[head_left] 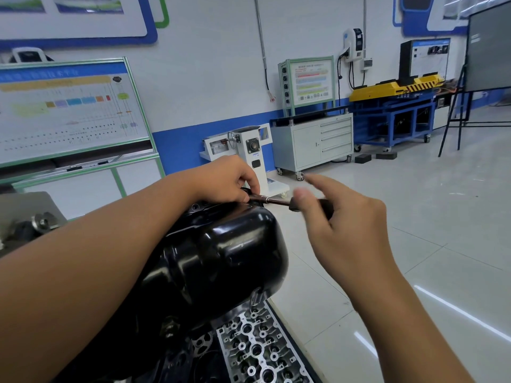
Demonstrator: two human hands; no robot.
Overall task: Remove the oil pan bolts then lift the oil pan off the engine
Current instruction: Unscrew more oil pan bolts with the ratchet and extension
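A glossy black oil pan (226, 252) sits on top of the upturned engine in the middle of the view. At its far edge my left hand (226, 178) curls its fingers round the front end of a dark socket driver (272, 200). The tip and the bolt are hidden under those fingers. My right hand (340, 217) holds the driver's black handle between thumb and palm, with the index finger stretched out and blurred. The driver lies nearly level, pointing left toward the pan's rim.
A bare cylinder head (260, 346) with valve bores lies low in front of the engine. A training board (66, 106) stands at left, a white engine stand (249, 150) behind the pan, a grey tool cabinet (318, 142) and a blue-yellow bench (392, 106) further right.
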